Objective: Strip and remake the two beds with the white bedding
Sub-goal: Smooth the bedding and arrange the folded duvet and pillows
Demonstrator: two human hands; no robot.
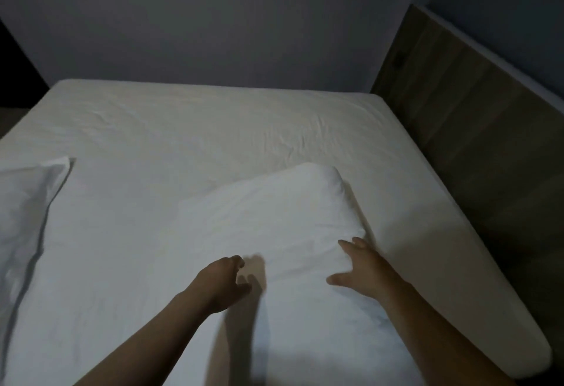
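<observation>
A white pillow point(283, 220) lies on the bed's white fitted sheet point(183, 129), right of centre. My right hand point(361, 269) rests flat on the pillow's near right part, fingers spread and holding nothing. My left hand point(224, 281) hovers just left of the pillow's near edge, fingers loosely curled and apart, empty. A second white pillow point(24, 202) lies at the left edge of the bed, partly cut off by the frame.
A wooden headboard panel point(476, 129) runs along the bed's right side. A grey wall point(213, 19) stands behind the far edge. The room is dim. The mattress's right edge point(476, 263) drops to a dark gap by the panel.
</observation>
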